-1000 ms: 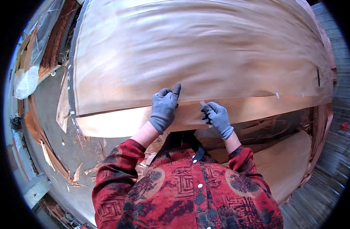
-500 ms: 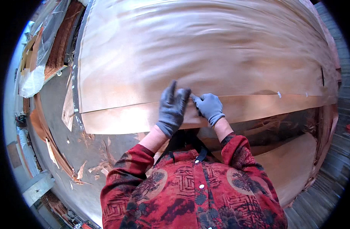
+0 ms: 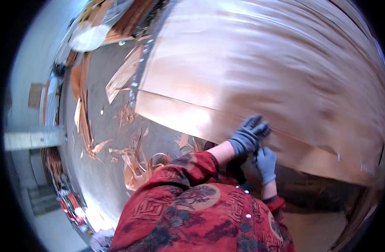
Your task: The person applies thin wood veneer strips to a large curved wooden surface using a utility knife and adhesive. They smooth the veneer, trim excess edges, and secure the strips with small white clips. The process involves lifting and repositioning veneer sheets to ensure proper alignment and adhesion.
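A broad sheet of pale brown wood veneer [image 3: 192, 71] spreads in front of me, wavy toward its far side. Along its near edge runs a narrower veneer strip [image 3: 171, 111], divided from it by a thin dark line. My left hand [image 3: 247, 136], in a grey glove, is over this strip close to the line, fingers stretched out and slightly apart. Just below it, at the near edge, my gloved right hand [image 3: 266, 166] is closed, its fingers curled. Whatever the right hand may grip is hidden.
Torn veneer scraps [image 3: 133, 161] litter the grey floor [image 3: 117, 63] on the left. A longer loose veneer piece [image 3: 122, 75] lies beside the dark edge of the stack [image 3: 144, 59]. Farther left are a pale beam [image 3: 35, 138] and plastic-wrapped material [image 3: 89, 38]. Another veneer sheet [image 3: 314, 229] lies low at right.
The view has swung left, so sheet and hands appear farther right and tilted. My hands have drawn together, the right now below the left. The left hand's fingers point more to the right.
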{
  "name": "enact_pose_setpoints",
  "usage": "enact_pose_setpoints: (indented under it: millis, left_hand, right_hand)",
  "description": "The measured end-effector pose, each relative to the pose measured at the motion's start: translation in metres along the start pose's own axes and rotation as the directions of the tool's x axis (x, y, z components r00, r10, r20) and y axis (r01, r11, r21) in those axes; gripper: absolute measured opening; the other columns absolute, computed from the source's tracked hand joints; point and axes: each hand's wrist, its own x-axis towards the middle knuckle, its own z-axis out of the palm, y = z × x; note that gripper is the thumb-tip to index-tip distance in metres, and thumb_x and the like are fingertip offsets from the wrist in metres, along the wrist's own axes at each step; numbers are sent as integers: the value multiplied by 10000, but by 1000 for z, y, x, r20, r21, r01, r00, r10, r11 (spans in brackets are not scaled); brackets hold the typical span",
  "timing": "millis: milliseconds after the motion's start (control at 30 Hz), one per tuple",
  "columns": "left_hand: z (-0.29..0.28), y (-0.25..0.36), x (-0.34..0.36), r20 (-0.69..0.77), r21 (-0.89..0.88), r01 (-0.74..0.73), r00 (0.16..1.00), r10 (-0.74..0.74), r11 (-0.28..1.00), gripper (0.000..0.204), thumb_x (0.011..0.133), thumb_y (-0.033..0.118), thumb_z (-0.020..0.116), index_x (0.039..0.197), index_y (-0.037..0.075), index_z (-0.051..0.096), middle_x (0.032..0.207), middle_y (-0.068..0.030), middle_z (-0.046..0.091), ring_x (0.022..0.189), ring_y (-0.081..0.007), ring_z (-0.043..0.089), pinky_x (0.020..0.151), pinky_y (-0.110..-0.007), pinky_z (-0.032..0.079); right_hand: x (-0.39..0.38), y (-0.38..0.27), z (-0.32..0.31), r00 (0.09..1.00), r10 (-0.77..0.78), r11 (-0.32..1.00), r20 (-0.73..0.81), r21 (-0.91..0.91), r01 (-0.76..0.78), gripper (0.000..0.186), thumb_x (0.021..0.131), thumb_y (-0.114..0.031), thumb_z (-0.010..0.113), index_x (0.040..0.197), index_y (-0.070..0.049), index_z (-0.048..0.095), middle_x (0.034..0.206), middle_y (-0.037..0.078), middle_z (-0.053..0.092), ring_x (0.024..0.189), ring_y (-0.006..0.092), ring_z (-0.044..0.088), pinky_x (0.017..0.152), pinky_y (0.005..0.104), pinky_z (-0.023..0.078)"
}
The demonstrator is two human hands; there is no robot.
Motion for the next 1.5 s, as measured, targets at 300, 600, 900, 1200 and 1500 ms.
enact_pose_setpoints:
  millis: [300,600,900,1200,1500]
  left_hand:
    - [-67,-62,-51,-255,-383,149,931,-260,912,618,729,137,569,1326,84,419,1346,-250,362,1303,-428,267,1062,-503,231]
    - [-202,-268,-278,-548,143,896,425,-720,420,944,759,392,644,1410,-41,115,1420,-306,163,1322,-467,142,1042,-518,217]
    - [-168,-260,-331,305,-905,332,74,-949,-265,965,738,123,730,1373,-110,42,1010,-181,603,775,-172,618,634,-249,502]
    - [-195,-258,-288,57,-891,444,-84,-995,-89,909,711,53,718,1400,-58,136,615,32,498,508,-46,424,458,-197,373]
    - [-188,-256,-282,-16,-848,526,-155,-988,-68,964,688,88,735,1422,3,117,530,15,420,459,-65,384,430,-237,349]
  right_hand:
    - [9,-80,-25,814,543,560,204,634,-533,196,948,-182,444,902,-39,569,550,7,510,417,45,426,387,201,324]
    - [89,-207,53,853,468,638,232,579,-508,220,943,-223,489,874,-38,585,580,12,546,425,46,448,392,188,336]
    - [212,-323,130,877,-26,940,480,311,-142,138,874,-116,558,831,-7,632,594,57,605,472,91,551,444,233,426]
    - [311,-355,221,557,-397,888,729,152,434,139,829,-217,561,823,-105,644,647,75,625,579,223,621,553,318,477]
    - [321,-393,246,509,-237,790,828,-141,597,341,807,-438,568,782,-116,677,686,60,646,659,226,641,590,351,482]
